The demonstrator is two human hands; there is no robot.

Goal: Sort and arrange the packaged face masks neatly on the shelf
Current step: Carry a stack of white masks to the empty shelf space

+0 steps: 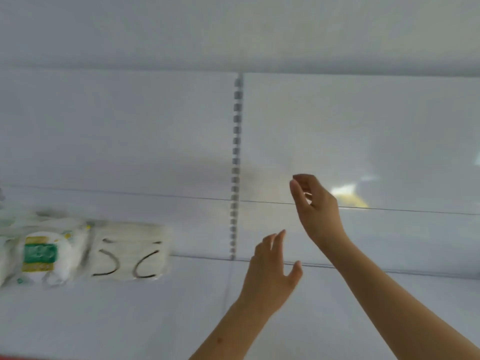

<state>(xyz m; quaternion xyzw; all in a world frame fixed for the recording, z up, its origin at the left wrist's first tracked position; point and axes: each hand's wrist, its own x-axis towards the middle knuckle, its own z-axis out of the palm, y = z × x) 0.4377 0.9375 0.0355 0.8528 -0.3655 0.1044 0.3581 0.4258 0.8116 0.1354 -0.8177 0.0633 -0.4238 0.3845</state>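
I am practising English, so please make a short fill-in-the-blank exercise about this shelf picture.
1. Both hands hold ____.
2. The mask packs lie at the ____ side of the shelf.
3. The right hand is ____ than the left hand.
4. The label on one pack is ____.

Missing words: nothing; left; higher; green

White back panels (pixel 363 126) meet at a slotted upright (pixel 235 162).
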